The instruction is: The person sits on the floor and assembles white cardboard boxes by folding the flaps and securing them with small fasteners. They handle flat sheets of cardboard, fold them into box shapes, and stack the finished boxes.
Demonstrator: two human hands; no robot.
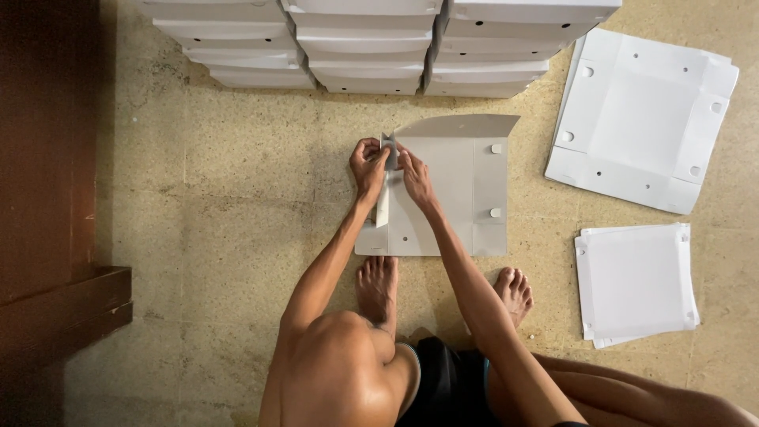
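Note:
A flat grey cardboard box blank (462, 190) lies on the floor in front of my bare feet. Its far flap is bent up, and its left side flap (385, 207) stands raised. My left hand (366, 164) and my right hand (413, 174) both pinch the far left corner of the blank, where the raised flaps meet. The fingers of each hand are closed on the folded card there.
Three stacks of finished white boxes (364, 47) stand along the far side. A pile of larger flat blanks (640, 119) lies at the right, a smaller pile (636, 285) nearer me. A dark wooden door and frame (47, 198) run along the left.

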